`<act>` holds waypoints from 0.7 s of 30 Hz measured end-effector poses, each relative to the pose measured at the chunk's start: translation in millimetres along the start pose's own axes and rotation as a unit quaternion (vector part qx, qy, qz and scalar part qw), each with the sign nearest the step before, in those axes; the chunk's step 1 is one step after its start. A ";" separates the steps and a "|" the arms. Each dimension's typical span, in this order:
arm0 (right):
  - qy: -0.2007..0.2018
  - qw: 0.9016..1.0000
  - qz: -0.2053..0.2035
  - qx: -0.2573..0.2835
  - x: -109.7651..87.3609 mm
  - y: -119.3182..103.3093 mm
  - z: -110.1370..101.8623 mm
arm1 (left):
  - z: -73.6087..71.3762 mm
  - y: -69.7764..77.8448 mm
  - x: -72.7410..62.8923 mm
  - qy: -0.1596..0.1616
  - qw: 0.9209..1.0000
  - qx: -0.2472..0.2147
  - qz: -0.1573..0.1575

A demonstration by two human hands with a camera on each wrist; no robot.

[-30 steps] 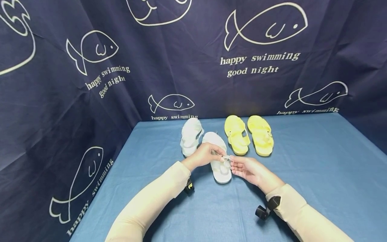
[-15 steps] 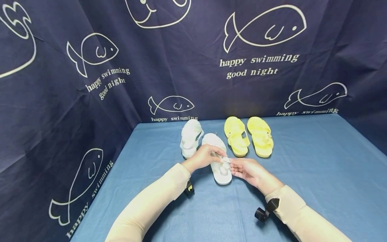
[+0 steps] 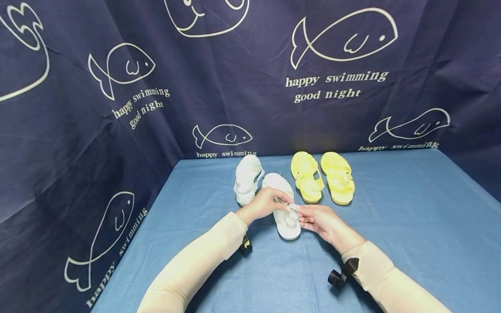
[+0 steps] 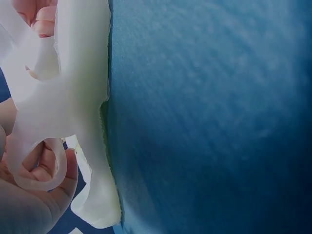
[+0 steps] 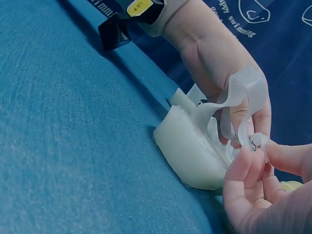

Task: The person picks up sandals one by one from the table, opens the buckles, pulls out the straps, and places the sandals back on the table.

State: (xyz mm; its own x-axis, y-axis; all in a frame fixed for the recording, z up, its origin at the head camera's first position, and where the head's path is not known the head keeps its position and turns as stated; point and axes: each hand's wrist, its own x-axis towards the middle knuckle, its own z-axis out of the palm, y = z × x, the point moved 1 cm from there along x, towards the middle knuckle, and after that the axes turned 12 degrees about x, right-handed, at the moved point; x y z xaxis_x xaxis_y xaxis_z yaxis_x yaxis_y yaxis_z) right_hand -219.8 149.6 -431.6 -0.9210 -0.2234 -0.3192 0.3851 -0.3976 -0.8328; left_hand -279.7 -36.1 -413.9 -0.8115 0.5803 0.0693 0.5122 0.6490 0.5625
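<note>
A white sandal [image 3: 288,233] lies sole down on the blue cloth, between my hands in the head view. Its translucent strap [image 5: 249,87] is lifted into a loop. My left hand [image 3: 264,203] reaches over the sandal from the left and pinches the strap by a small metal-looking fastener [image 5: 254,143]. From the right, my right hand [image 3: 325,222] pinches the strap's end between thumb and fingers, its fingertips right against the left ones. In the left wrist view, the sandal's side [image 4: 87,58] and straps partly hide both hands.
The other white sandal [image 3: 247,178] stands just behind on the left. To the right is a pair of yellow sandals, one nearer [image 3: 307,178] and one farther right [image 3: 338,179]. A dark blue curtain [image 3: 242,95] with fish drawings hangs behind and left of the blue-covered table [image 3: 411,217].
The strap piece between my fingertips has tilted from flat to a rounder loop. My right hand has shifted slightly left; the left hand keeps its grip, and the sandals stay in place.
</note>
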 end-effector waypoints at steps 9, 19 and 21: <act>0.031 0.999 0.000 -0.010 0.1 -2.2 8.4 | 0.3 0.4 -0.5 0.004 1.000 -0.007 0.004; 0.024 1.000 -0.003 -0.002 -0.3 -4.5 7.4 | 1.3 -0.2 1.6 0.000 1.000 -0.022 -0.008; 0.018 1.000 -0.005 -0.015 0.3 -4.4 4.9 | 2.2 -0.3 2.1 -0.002 1.000 -0.017 -0.010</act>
State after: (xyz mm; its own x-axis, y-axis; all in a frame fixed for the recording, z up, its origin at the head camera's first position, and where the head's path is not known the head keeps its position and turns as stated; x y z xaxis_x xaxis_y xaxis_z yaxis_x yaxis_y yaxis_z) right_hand -221.5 146.9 -425.8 -0.9265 -0.1870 -0.3264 0.3743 -0.3726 -0.8492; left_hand -280.9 -34.0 -415.8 -0.8206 0.5689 0.0552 0.4860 0.6436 0.5912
